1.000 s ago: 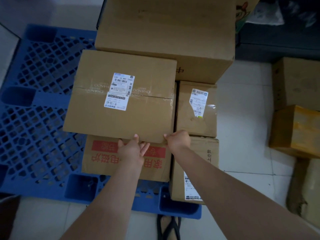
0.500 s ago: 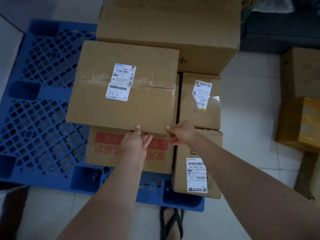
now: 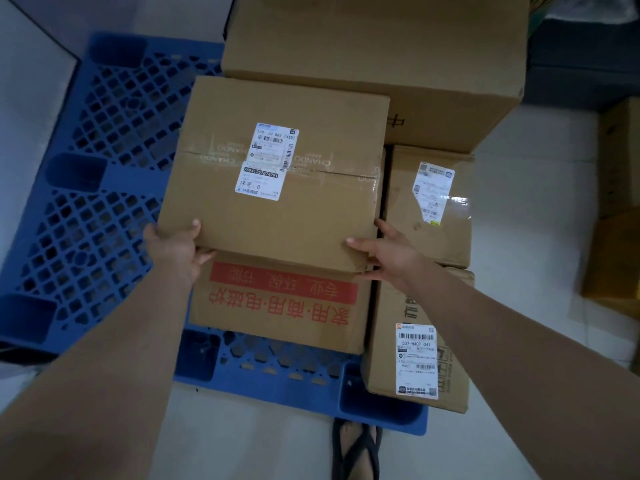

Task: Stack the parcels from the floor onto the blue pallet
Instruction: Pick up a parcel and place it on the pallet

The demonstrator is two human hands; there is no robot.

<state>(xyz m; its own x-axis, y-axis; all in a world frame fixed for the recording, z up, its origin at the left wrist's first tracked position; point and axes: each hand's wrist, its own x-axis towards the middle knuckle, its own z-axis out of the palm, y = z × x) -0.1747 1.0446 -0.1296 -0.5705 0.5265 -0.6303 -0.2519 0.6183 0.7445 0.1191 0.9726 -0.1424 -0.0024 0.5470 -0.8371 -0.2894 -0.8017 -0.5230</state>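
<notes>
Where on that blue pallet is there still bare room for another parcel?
The blue pallet is bare across its whole left side, beside the top parcel, plus a narrow front strip below the red-printed box. The right side is crowded with boxes, edge to edge.

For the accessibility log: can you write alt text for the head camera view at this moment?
Both hands, left hand and right hand, grip the near corners of a labelled cardboard parcel resting on a red-printed box on the blue pallet. More boxes sit behind and to the right.
</notes>
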